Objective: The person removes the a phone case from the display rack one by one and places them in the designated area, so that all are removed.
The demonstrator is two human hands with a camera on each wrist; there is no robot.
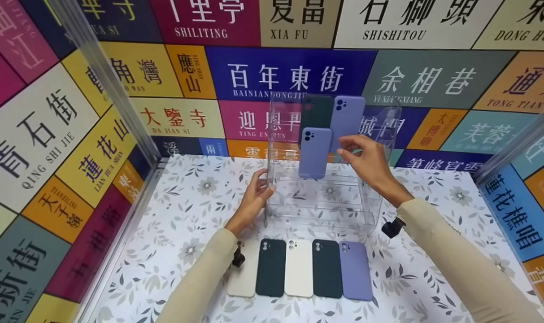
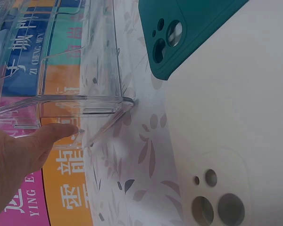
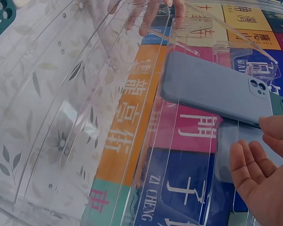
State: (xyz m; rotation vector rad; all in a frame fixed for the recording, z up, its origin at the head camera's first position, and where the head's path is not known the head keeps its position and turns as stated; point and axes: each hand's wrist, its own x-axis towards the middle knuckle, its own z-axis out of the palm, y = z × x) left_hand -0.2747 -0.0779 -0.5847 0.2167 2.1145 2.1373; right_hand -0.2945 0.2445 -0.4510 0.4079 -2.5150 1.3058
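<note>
A clear tiered display stand [image 1: 319,207] holds several phone cases. On its upper tier a dark green case [image 1: 314,110] leans beside a lavender case [image 1: 350,110]. One tier lower, another lavender case [image 1: 315,154] stands upright, partly covering the green one. My left hand [image 1: 255,196] grips the stand's left side, thumb in front. My right hand [image 1: 366,157] hovers in front of the stand, right of the lower lavender case, with nothing held. Its fingers are loosely bent; in the right wrist view the fingertips [image 3: 269,123] overlap the corner of that case.
On the flowered tabletop [image 1: 200,211], before the stand, lies a row: a cream case [image 1: 243,280] partly behind the left wrist strap, a dark green case [image 1: 271,271], a white case [image 1: 298,271], another green case [image 1: 328,271] and a lavender case [image 1: 356,273]. Sign-printed walls surround the table.
</note>
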